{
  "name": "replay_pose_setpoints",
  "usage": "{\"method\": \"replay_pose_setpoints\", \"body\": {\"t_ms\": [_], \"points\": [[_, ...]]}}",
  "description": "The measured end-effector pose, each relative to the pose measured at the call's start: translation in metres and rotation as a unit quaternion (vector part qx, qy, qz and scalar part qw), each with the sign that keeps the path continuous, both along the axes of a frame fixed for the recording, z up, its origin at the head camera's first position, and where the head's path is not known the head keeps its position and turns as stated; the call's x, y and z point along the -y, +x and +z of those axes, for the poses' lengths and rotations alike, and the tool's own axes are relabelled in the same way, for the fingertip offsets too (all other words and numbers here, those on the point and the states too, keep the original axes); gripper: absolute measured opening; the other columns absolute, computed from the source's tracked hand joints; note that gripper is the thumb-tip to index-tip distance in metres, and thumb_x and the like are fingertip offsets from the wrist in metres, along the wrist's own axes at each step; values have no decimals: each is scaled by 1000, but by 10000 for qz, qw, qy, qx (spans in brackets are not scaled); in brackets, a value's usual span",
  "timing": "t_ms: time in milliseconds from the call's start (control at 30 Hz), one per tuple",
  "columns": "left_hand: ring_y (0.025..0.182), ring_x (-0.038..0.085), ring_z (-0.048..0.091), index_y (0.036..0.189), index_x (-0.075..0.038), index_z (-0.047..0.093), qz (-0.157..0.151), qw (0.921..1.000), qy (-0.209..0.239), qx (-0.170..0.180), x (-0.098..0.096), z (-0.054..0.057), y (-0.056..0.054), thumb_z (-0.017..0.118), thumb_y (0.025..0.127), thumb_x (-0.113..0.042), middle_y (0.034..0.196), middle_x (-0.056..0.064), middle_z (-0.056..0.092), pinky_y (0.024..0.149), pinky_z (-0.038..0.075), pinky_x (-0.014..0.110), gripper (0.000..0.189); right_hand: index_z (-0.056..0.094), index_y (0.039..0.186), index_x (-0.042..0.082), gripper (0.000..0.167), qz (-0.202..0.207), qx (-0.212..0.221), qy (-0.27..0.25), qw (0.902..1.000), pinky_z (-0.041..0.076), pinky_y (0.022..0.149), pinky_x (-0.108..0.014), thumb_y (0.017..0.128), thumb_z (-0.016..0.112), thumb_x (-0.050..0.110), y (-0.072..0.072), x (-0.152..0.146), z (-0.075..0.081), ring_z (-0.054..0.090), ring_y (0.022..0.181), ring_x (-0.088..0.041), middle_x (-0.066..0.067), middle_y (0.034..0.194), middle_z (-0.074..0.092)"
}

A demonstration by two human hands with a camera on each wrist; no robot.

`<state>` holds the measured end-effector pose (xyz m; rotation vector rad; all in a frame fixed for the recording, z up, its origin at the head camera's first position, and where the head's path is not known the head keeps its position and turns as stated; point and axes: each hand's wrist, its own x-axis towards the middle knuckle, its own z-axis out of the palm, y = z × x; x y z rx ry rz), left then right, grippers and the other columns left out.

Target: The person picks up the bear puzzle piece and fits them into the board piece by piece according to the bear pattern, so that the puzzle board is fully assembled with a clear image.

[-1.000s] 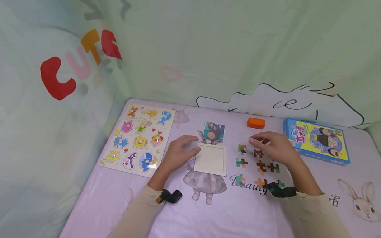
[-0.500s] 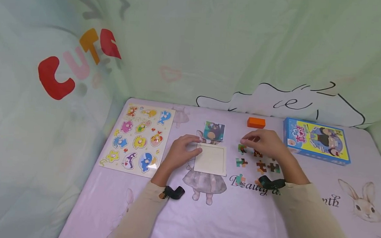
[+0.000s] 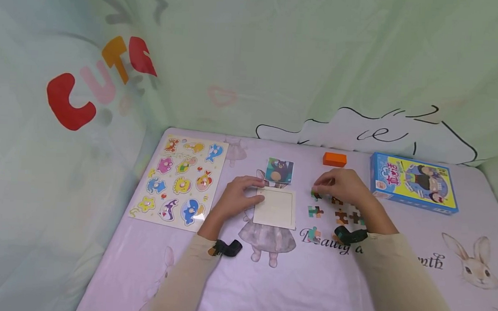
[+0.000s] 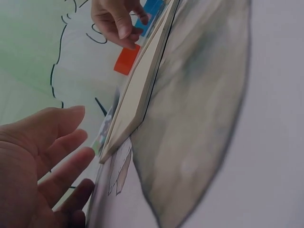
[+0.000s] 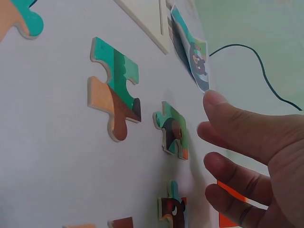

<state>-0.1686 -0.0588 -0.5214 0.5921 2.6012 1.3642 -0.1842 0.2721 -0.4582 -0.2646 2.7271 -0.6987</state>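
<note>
A pale wooden puzzle tray point(image 3: 275, 208) lies flat in the middle of the table. Beside its upper left corner is my left hand point(image 3: 239, 198), fingers loosely spread; in the left wrist view the hand point(image 4: 45, 164) grips nothing. My right hand point(image 3: 343, 186) hovers over the upper left piece of a jigsaw. In the right wrist view that puzzle piece point(image 5: 172, 130) lies on the cloth, a small gap from the bent fingers and thumb. Several other pieces are laid out in rows, among them a teal and brown puzzle piece point(image 3: 315, 212). My right hand partly hides the upper ones.
Behind the tray lies a bear picture card point(image 3: 279, 170). An orange block point(image 3: 334, 159) sits at the back, left of a blue and yellow box point(image 3: 414, 183). On the left rests a sea-animal board point(image 3: 180, 184). Curtains point(image 3: 278, 72) rise behind the table.
My right hand has moved left and slightly down, from above the middle column of pieces to the upper left piece. My left hand has hardly shifted beside the tray.
</note>
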Motion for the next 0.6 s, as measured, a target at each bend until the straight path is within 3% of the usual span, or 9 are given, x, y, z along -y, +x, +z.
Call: {"method": "replay_pose_setpoints", "body": {"t_ms": [200, 600], "points": [[138, 20, 52, 125, -17, 73, -31, 9998, -15, 214, 3, 1, 0, 80, 88, -27, 139, -3, 66, 118, 36, 42, 39, 79, 107, 13, 32, -28, 165, -7, 9999, 46, 67, -30, 89, 79, 39, -1, 1, 0, 55, 84, -23, -3, 93, 72], [139, 21, 49, 126, -17, 72, -80, 9994, -321, 142, 5, 1, 1, 79, 87, -27, 140, -3, 65, 119, 34, 44, 40, 78, 107, 14, 32, -123, 243, 136, 9995, 48, 70, -29, 87, 80, 39, -5, 0, -7, 56, 89, -24, -5, 96, 71]]}}
